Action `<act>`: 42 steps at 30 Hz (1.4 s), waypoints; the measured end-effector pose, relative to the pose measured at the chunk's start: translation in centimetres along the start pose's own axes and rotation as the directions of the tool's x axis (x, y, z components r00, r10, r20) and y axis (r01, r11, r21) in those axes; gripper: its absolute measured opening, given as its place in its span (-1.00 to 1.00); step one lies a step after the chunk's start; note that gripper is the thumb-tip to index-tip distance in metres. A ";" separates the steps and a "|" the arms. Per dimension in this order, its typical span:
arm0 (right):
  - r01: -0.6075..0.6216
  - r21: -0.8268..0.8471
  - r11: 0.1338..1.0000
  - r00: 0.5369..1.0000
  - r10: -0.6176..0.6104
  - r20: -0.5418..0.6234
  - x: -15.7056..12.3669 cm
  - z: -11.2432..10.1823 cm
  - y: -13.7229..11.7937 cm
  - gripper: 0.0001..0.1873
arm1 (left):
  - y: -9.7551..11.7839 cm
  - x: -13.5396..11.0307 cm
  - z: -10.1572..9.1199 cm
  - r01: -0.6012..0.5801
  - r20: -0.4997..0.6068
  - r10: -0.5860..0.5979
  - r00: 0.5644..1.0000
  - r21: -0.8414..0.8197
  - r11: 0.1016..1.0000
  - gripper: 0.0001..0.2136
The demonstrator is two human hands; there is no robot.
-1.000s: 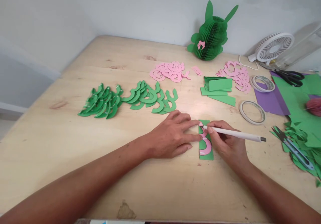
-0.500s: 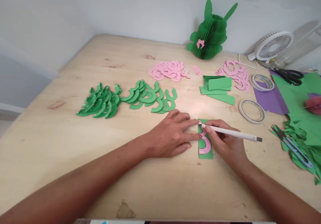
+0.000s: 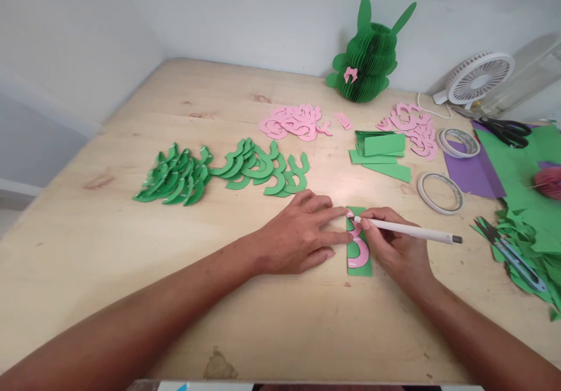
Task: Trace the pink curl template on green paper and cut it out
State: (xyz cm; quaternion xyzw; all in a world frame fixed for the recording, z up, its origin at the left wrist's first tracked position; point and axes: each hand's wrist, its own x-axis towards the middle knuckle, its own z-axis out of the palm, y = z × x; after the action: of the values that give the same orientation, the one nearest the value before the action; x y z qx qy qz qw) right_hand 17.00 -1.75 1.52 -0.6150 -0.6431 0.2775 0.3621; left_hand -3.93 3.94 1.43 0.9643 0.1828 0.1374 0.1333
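My right hand [image 3: 397, 245] is closed round a white pen [image 3: 412, 230], its tip at the upper part of a curved pink paper template [image 3: 361, 255]. The template lies on a green paper strip [image 3: 362, 272] flat on the table. Spread fingers of my left hand [image 3: 307, 233] press on the left edge of the template and strip; the palm rests on the wood. Beyond my left hand lie cut green curved pieces [image 3: 263, 169], and further left a bunch of green curved pieces with white marks [image 3: 175, 177]. Green strips [image 3: 383, 148] are stacked beyond my right hand.
A green paper rabbit-shaped figure [image 3: 372, 58] stands at the back. Pink cut pieces [image 3: 293, 121] lie before it. To the right are tape rolls [image 3: 439, 193], black-handled scissors [image 3: 508, 131], blue snips [image 3: 517, 259], green scraps [image 3: 534, 262], purple paper [image 3: 475, 175] and a white fan [image 3: 480, 79].
The pen has shifted slightly to the right and down, with my right hand. My left hand keeps its place on the template and strip.
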 end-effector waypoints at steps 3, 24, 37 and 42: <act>0.008 0.022 1.000 1.000 -0.008 0.012 0.0 0.0 0.0 -0.90 | 0.0 0.0 -0.1 0.002 0.008 -0.002 1.000 0.002 1.000 -0.67; 0.012 -0.019 1.000 1.000 -0.012 -0.001 0.1 -0.1 -0.1 -0.87 | 0.4 0.1 0.0 0.019 -0.020 -0.019 1.000 0.008 1.000 -0.68; 0.032 -0.056 0.998 0.999 -0.033 -0.021 0.0 0.1 -0.1 -0.89 | 0.2 0.0 0.1 0.013 -0.010 -0.013 1.000 -0.008 1.000 -0.67; 0.041 -0.086 0.995 0.999 -0.044 -0.030 -0.1 0.0 -0.2 -0.90 | 0.3 0.1 0.2 0.025 -0.023 -0.025 0.999 -0.006 1.000 -0.67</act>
State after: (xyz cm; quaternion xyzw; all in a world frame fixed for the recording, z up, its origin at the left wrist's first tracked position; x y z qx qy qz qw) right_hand 16.92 -1.83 1.66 -0.6204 -0.6615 0.2321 0.3517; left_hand -3.73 3.63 1.39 0.9600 0.1958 0.1473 0.1358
